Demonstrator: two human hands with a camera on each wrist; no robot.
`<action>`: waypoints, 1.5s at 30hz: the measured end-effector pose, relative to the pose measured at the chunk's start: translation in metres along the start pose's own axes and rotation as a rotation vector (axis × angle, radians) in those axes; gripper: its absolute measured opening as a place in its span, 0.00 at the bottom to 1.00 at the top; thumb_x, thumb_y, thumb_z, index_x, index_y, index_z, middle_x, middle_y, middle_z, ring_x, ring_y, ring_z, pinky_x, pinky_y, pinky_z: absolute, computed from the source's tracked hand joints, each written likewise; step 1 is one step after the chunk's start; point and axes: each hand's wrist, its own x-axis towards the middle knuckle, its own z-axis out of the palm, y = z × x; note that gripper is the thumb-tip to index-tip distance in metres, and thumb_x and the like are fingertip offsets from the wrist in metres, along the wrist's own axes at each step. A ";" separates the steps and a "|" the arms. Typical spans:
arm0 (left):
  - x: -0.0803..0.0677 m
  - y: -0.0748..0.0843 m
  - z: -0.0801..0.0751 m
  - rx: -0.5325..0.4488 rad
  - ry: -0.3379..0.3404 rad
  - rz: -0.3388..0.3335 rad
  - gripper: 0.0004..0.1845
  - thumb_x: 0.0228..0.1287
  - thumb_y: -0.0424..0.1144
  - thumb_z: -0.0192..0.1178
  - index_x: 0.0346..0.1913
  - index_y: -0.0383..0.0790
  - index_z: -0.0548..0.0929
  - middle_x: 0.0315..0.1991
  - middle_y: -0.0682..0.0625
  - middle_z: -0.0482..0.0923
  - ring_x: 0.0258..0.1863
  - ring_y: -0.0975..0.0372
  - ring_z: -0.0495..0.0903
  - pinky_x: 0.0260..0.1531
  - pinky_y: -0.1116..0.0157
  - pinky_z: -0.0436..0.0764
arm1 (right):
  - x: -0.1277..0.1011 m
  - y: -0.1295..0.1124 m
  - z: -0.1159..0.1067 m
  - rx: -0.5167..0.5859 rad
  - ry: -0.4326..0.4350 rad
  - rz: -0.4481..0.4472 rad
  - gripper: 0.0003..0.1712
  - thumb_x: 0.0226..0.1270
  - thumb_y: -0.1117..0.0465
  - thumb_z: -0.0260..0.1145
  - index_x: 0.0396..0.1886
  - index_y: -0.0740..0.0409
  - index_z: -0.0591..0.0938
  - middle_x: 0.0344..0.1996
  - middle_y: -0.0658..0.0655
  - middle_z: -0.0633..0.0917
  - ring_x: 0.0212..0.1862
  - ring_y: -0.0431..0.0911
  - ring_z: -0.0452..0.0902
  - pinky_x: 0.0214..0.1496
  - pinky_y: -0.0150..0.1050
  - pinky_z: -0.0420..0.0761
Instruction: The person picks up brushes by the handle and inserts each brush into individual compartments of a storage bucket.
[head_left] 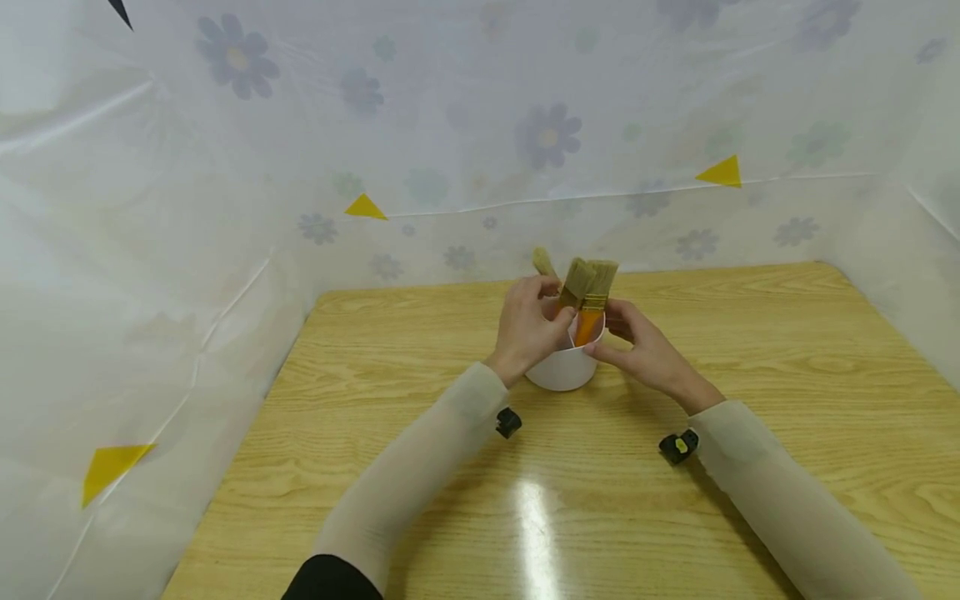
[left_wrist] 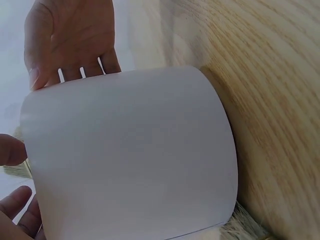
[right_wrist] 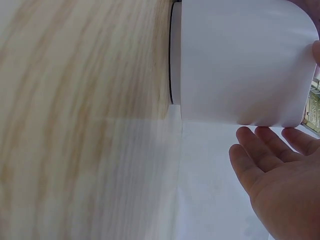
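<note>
Two bare hands met at a round white plastic cup (head_left: 561, 372) that stood near the middle of the pale wooden table (head_left: 750, 400), and the person leaned in over it. Several flat paintbrushes with tan bristles (head_left: 592, 279) stuck up out of the cup, one showing an orange handle (head_left: 587, 327) below a brass-coloured ferrule. The left hand (head_left: 528, 327) sat at the cup's left rim, fingers curled toward the brushes; from the head view it seemed to be touching them near the handles, though whether it truly gripped one I could not tell. The right hand (head_left: 641, 350) lay along the right side, thumb at the rim and fingers loosely bent beside the wall of the cup. From the left wrist view that same right hand (left_wrist: 70, 40) looked fairly open, fingertips just over the far edge. Behind it all hung a translucent plastic sheet printed with grey flowers (head_left: 480, 125).
</note>
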 end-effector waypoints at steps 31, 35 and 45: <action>-0.022 -0.010 -0.034 -0.059 0.141 0.053 0.17 0.57 0.34 0.63 0.50 0.35 0.79 0.44 0.44 0.77 0.45 0.55 0.74 0.47 0.60 0.74 | 0.006 0.023 -0.001 0.032 0.018 -0.028 0.40 0.63 0.58 0.68 0.69 0.60 0.57 0.65 0.61 0.65 0.67 0.55 0.60 0.69 0.55 0.56; -0.027 -0.015 -0.038 -0.062 0.154 0.058 0.16 0.56 0.32 0.63 0.49 0.35 0.79 0.43 0.44 0.78 0.44 0.54 0.75 0.45 0.57 0.75 | 0.009 0.034 0.000 0.030 0.031 -0.042 0.39 0.63 0.56 0.68 0.68 0.56 0.59 0.64 0.57 0.66 0.66 0.51 0.62 0.69 0.53 0.57; -0.036 -0.024 -0.044 -0.072 0.156 0.035 0.16 0.58 0.34 0.64 0.50 0.35 0.79 0.43 0.43 0.78 0.44 0.55 0.74 0.42 0.54 0.77 | 0.009 0.036 -0.001 0.031 0.032 -0.046 0.39 0.63 0.56 0.68 0.68 0.56 0.59 0.63 0.57 0.67 0.66 0.51 0.62 0.69 0.53 0.57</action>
